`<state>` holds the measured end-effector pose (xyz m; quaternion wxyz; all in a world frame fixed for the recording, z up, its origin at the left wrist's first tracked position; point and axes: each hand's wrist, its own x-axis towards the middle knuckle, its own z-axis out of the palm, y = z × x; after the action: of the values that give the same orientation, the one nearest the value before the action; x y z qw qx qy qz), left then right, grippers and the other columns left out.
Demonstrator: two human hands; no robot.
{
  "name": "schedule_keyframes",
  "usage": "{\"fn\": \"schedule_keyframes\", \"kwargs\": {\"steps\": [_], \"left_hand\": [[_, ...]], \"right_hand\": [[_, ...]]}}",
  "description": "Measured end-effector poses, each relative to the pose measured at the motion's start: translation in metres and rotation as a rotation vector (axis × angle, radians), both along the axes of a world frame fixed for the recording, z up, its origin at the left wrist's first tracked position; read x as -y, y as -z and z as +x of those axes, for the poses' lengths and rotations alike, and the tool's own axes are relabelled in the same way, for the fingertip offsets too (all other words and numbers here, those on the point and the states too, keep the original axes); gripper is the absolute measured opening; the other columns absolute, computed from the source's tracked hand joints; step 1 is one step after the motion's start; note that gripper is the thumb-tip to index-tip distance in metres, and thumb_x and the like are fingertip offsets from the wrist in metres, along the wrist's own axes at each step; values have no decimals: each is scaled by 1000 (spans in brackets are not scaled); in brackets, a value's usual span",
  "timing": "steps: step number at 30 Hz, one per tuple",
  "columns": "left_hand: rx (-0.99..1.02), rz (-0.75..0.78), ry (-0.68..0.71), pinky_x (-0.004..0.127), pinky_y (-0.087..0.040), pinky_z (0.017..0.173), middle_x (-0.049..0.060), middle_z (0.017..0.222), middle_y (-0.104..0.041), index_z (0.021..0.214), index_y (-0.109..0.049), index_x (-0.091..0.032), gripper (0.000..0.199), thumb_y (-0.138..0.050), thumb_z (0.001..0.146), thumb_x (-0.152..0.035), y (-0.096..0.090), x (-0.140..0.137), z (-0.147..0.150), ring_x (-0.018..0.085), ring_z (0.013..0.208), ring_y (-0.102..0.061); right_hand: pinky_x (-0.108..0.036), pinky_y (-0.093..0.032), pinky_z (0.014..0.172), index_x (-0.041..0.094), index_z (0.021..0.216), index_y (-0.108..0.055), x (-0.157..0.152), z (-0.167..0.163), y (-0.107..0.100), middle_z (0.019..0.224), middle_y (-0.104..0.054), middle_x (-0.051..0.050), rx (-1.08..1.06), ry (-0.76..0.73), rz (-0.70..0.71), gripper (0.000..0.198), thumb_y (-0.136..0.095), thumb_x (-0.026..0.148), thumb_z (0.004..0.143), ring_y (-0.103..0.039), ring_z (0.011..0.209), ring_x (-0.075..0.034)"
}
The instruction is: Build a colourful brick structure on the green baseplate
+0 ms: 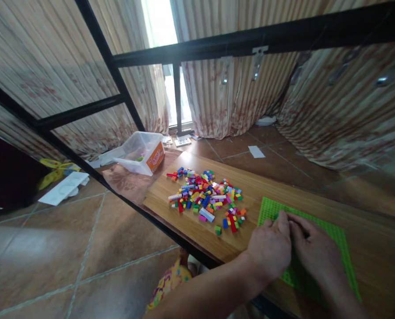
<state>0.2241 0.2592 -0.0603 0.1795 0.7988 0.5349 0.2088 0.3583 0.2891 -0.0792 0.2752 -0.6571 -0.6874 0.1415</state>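
Hands, left and right, meet with backs upward and fingers curled inward over the green baseplate on the bench, any grip hidden from view, while loose coloured bricks lie farther left, before a translucent plastic box on the floor side.

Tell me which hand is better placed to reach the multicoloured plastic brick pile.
Probably the left: the left hand is nearer the brick pile; the right hand is farther away, over the green studded baseplate.
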Motion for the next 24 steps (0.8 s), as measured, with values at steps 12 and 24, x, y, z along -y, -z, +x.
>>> {"fn": "schedule_keyframes", "kwargs": {"steps": [12,24], "left_hand": [[201,-41,50,37,-58,77,16,114,-67,143,-30,-12,62,-44,84,-20,-5,-14,-29,27,94,-68],[572,166,-333,29,-53,87,5,102,-73,123,-57,-19,36,-45,89,-17,-19,-41,-82,17,91,-68]], "right_hand": [[-48,-50,84,22,106,-69,-8,9,8,110,-71,-12,65,7,-27,54,-36,59,83,-65,100,-34],[-47,-52,80,23,101,-70,-11,11,15,105,-72,-11,86,-9,32,50,-40,57,82,-66,93,-32]]}}
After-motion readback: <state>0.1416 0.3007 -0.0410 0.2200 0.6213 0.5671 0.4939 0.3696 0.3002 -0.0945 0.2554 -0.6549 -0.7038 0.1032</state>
